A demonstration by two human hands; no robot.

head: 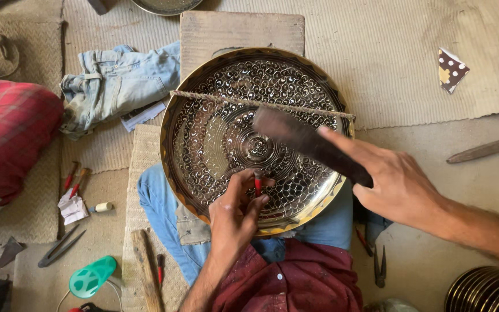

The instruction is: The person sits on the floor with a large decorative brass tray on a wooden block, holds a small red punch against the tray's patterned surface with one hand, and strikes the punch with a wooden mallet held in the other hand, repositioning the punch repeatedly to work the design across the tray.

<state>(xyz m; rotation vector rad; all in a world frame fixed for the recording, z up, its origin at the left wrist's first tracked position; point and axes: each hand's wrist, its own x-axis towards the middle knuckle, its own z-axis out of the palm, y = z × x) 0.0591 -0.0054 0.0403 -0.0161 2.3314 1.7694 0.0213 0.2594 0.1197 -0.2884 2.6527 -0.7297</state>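
Carefully, the left hand [235, 215] pinches a red-tipped punch [257, 184] upright on the engraved brass tray [203, 138] resting on the lap; the right hand [397, 185] is clamped on a dark hammer [301, 141] raised above. Keeping the punch steady and the blows light seems best.

Looks to me like floor-level metal craft workshop: I see engraved brass tray [220, 133] on wooden block [241, 32], woven mats [388, 63], scattered hand tools [59, 245], stacked metal plates [486, 292] in corner.
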